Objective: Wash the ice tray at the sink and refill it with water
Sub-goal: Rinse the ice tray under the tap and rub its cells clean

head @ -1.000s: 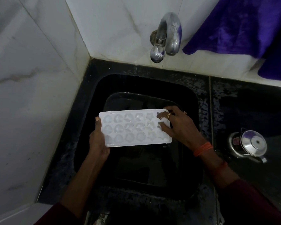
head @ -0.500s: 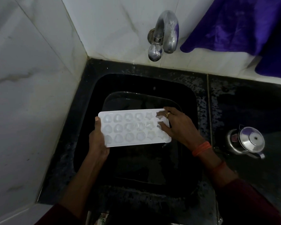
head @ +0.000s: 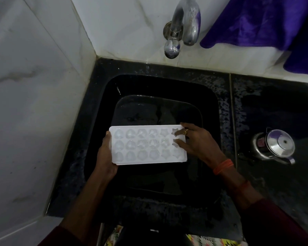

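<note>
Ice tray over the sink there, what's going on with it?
A person holds a white ice tray roughly level over the black sink. The left hand grips the tray's left end, while the right hand has its fingers on the star-shaped cells at the right end, apparently rubbing them clean. No water shows running from the tap. A steel pot sits on the counter to the right.

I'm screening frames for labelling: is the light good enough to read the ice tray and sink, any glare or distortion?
Head view: dim overall; the white ice tray stands out; the black sink swallows detail; bright glare on the tap and the steel kettle; wide-angle lens tilts the wall corner; no clear motion blur.
</note>
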### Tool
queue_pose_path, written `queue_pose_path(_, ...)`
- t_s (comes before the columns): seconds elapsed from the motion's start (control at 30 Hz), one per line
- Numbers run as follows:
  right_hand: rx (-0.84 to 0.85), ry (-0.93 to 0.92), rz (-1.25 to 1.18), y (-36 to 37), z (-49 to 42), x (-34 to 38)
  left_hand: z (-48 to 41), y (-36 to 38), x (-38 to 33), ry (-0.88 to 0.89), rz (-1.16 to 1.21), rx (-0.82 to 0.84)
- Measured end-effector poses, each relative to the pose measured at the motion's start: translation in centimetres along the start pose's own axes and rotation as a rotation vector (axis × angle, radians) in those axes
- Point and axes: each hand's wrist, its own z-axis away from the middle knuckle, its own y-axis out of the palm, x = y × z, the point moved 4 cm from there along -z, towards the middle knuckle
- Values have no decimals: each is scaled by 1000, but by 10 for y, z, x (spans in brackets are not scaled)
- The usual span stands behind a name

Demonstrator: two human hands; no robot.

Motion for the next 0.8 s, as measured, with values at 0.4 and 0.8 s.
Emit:
queue_pose_path(0.4,-63,59,-78,23,42,10,5,-27,20,-40,-111,-91)
queue_pose_path(0.8,-265,12,-94,21,80,33,23,-41,36,-34,-65,-128)
